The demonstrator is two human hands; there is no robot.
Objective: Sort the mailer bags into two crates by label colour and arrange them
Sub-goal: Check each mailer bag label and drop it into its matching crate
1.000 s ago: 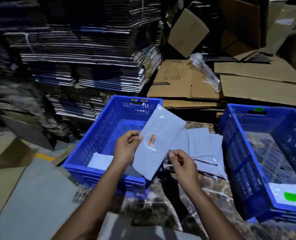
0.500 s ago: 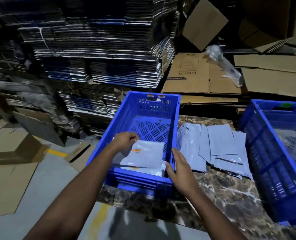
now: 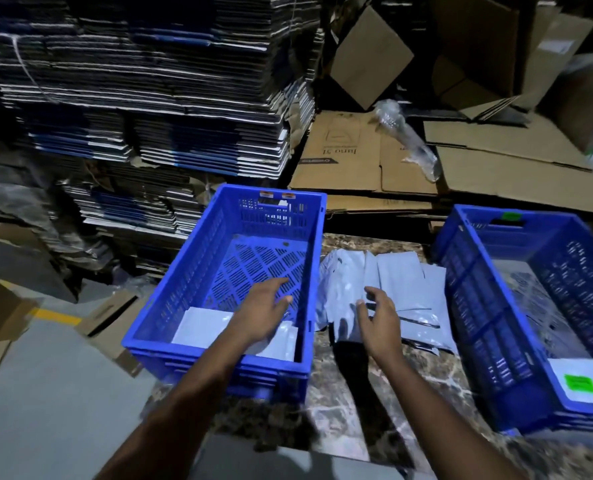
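Note:
Two blue crates stand on a marble table. The left crate has orange tags on its far rim and grey mailer bags lying flat at its near end. My left hand hovers over those bags with fingers spread, holding nothing. The right crate has a green tag on its far rim and holds a mailer with a green label. A loose pile of grey mailer bags lies between the crates. My right hand is above the pile's near edge, fingers loosely bent and empty.
Tall stacks of flattened cartons rise behind the left crate. Brown flat cardboard and a clear plastic wrap lie behind the table. Grey floor with a yellow line is at left.
The orange-labelled mailer went from both hands down into the left crate. Both hands have let go; the left lifted above the bags, the right moved over to the pile.

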